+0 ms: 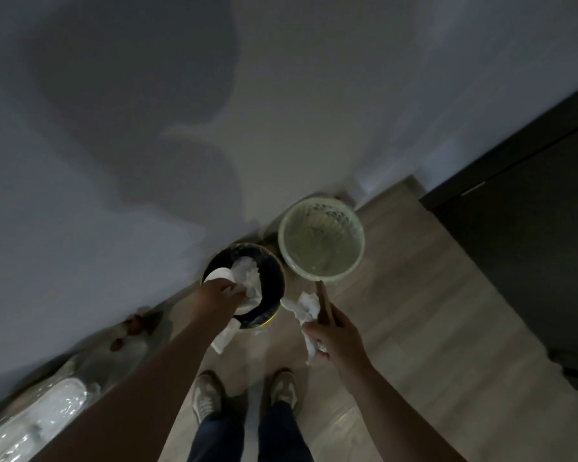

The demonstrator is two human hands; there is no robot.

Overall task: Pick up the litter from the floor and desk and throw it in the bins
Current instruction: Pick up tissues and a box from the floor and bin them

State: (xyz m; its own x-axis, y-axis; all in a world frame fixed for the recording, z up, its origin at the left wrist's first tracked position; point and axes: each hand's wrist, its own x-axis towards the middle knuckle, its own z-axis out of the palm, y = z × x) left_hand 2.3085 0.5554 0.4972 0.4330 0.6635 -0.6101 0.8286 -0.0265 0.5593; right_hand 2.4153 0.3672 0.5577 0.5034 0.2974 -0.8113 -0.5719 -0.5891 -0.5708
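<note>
Two bins stand on the floor against the wall: a dark bin (271, 271) with a yellow rim and a pale green bin (321, 241) to its right. My left hand (221, 291) hangs over the dark bin's mouth and grips crumpled white tissue (247, 273) beside a white cup (218, 274). A white strip (226, 336) dangles below that hand. My right hand (334, 335) hovers in front of the green bin, holding crumpled white paper (306, 310) together with a brown stick (323, 305).
A pale wall (281, 95) fills the upper view. A dark cabinet (531, 228) stands at the right on the wood floor (414, 311). A plastic-wrapped object (40, 418) lies along the wall at lower left. My shoes (244, 391) are below the bins.
</note>
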